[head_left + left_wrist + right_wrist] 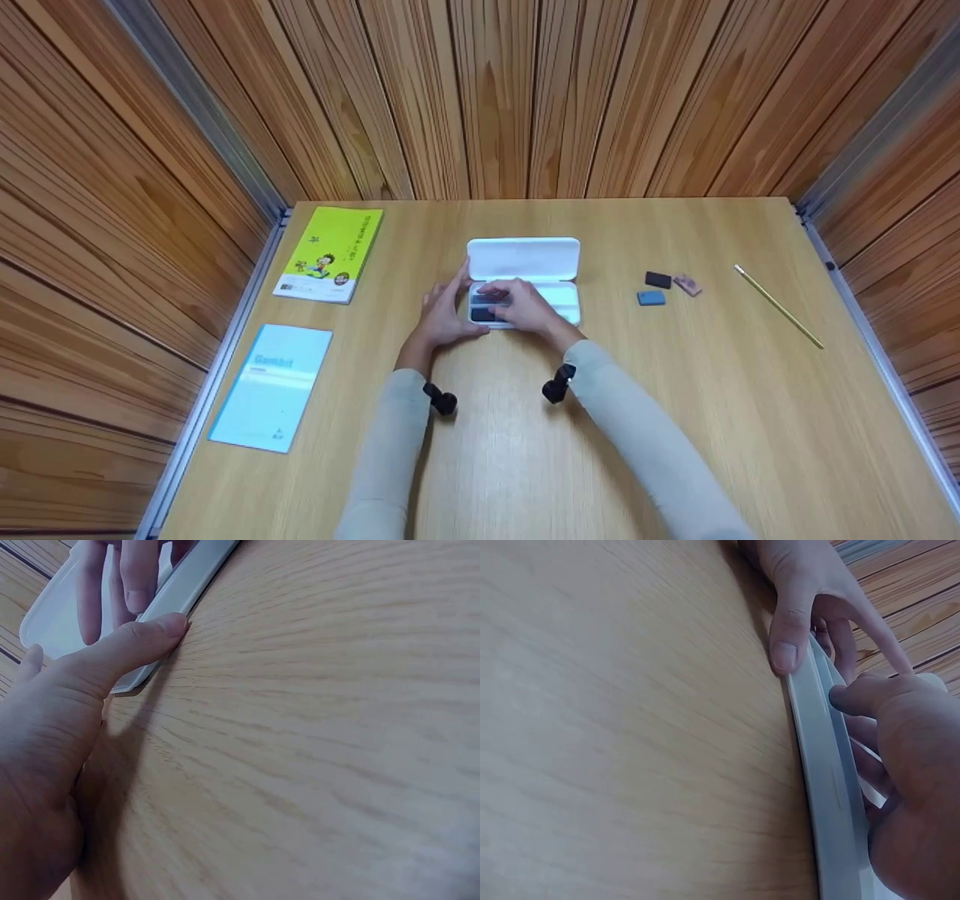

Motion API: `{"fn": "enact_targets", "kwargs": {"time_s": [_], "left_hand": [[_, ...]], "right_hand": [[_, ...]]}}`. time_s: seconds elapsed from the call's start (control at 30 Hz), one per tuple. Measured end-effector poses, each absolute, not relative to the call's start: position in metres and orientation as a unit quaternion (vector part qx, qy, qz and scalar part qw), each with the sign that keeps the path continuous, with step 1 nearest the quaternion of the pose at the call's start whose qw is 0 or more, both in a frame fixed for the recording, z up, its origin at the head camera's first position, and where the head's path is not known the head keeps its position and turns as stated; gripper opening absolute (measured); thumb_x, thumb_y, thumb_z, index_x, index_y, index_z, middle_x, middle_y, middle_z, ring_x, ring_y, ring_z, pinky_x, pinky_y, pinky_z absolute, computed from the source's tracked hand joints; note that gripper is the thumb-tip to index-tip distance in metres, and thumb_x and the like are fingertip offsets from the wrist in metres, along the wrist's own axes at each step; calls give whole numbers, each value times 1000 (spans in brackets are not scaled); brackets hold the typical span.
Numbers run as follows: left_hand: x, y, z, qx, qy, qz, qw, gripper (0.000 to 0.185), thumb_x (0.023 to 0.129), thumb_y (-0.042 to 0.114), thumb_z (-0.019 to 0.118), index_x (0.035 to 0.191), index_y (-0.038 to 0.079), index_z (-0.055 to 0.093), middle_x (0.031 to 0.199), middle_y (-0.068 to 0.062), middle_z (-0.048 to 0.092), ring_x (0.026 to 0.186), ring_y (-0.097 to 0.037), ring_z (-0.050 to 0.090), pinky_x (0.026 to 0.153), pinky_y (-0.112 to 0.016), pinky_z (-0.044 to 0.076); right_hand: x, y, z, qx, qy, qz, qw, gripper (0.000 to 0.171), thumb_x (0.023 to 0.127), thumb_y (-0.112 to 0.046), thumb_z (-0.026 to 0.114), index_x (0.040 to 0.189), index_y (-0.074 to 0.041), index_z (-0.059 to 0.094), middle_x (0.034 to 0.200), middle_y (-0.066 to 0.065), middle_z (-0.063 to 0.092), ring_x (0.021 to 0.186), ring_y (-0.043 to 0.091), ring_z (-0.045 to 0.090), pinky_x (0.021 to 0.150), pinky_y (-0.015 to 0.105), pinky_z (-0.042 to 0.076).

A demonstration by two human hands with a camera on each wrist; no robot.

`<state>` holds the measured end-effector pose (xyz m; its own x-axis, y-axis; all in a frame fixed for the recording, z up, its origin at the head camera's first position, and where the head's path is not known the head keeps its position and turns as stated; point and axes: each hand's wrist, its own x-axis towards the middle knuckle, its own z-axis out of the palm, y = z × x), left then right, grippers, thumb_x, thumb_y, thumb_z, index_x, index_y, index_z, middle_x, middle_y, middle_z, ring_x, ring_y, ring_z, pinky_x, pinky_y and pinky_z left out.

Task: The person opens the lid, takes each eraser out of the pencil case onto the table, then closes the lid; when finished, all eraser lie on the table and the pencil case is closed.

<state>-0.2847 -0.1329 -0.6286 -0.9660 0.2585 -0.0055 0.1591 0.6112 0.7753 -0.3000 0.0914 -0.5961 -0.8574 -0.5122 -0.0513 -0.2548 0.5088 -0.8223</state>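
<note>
A white case lies open at the table's middle, its lid (523, 259) flat behind the base (564, 298). My left hand (442, 313) holds the case's left end, with the thumb (135, 645) pressed on the front rim (180, 589) and the fingers along the side. My right hand (521, 304) reaches into the base with fingers (131, 577) stretched out over a dark grey thing (486, 313); what that thing is stays unclear. In the right wrist view the rim (825, 765) runs between the left thumb (786, 630) and the right hand (911, 765).
A yellow-green booklet (330, 253) and a light blue booklet (271, 386) lie at the left. To the right sit a black block (658, 280), a blue block (651, 298), a pinkish block (688, 285) and a yellow pencil (778, 306). Wooden walls enclose the table.
</note>
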Motion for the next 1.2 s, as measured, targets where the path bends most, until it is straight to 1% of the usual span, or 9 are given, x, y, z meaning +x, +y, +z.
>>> {"fn": "enact_targets", "kwargs": {"time_s": [0.2, 0.37, 0.57, 0.73, 0.8, 0.93, 1.03, 1.13, 1.2], "left_hand": [[-285, -134, -628, 117, 896, 424, 58, 133, 84, 36, 101, 182, 43, 11, 170, 2, 61, 148, -33, 45, 123, -55, 28], [-284, -134, -628, 115, 896, 425, 58, 133, 85, 35, 101, 181, 45, 10, 169, 1, 61, 150, -32, 45, 125, -56, 28], [-283, -133, -628, 111, 896, 426, 61, 132, 86, 35, 100, 181, 47, 9, 171, 1, 59, 150, -32, 45, 125, -56, 29], [-283, -133, -628, 115, 896, 425, 55, 133, 86, 34, 101, 181, 45, 9, 171, 2, 59, 146, -32, 47, 122, -54, 29], [-283, -133, -627, 117, 896, 426, 54, 133, 86, 35, 101, 182, 44, 9, 171, 1, 59, 145, -32, 47, 121, -54, 29], [-284, -133, -628, 128, 893, 429, 47, 132, 85, 33, 101, 183, 37, 12, 169, -1, 62, 146, -34, 48, 123, -57, 28], [-283, -134, -628, 135, 890, 433, 39, 131, 84, 31, 102, 183, 33, 15, 167, -3, 64, 149, -37, 49, 124, -61, 26], [-283, -133, -629, 134, 890, 433, 42, 132, 84, 32, 102, 183, 34, 14, 167, -3, 64, 151, -37, 47, 125, -60, 25], [-284, -133, -628, 130, 892, 431, 46, 132, 85, 32, 101, 183, 36, 13, 168, -3, 63, 149, -36, 47, 124, -58, 25]], "right_hand": [[-301, 86, -593, -214, 852, -451, 158, 45, 108, 0, 67, 152, -8, 70, 155, 18, 72, 148, 38, 65, 128, 56, 48], [-300, 83, -595, -211, 855, -448, 152, 46, 107, -1, 70, 152, -9, 70, 153, 19, 72, 144, 39, 67, 127, 56, 49], [-299, 81, -596, -194, 863, -440, 158, 51, 108, -5, 70, 157, -17, 68, 147, 18, 65, 135, 36, 63, 126, 57, 48], [-297, 81, -593, -188, 863, -440, 166, 54, 109, -9, 71, 160, -26, 65, 149, 16, 57, 138, 35, 58, 128, 57, 46], [-297, 81, -592, -186, 862, -441, 168, 53, 110, -9, 70, 160, -27, 66, 150, 17, 55, 139, 35, 57, 128, 56, 45], [-298, 82, -595, -194, 860, -447, 151, 48, 108, -6, 71, 153, -21, 71, 148, 20, 56, 138, 39, 58, 125, 58, 47], [-298, 81, -599, -202, 858, -454, 126, 42, 104, -3, 73, 144, -17, 74, 142, 20, 59, 132, 38, 62, 120, 56, 50], [-299, 81, -602, -199, 857, -463, 107, 36, 102, -2, 74, 134, -16, 72, 136, 17, 61, 125, 33, 63, 113, 50, 52], [-300, 81, -602, -196, 853, -472, 101, 32, 101, -1, 74, 130, -14, 68, 134, 18, 61, 122, 33, 63, 111, 49, 51]]}}
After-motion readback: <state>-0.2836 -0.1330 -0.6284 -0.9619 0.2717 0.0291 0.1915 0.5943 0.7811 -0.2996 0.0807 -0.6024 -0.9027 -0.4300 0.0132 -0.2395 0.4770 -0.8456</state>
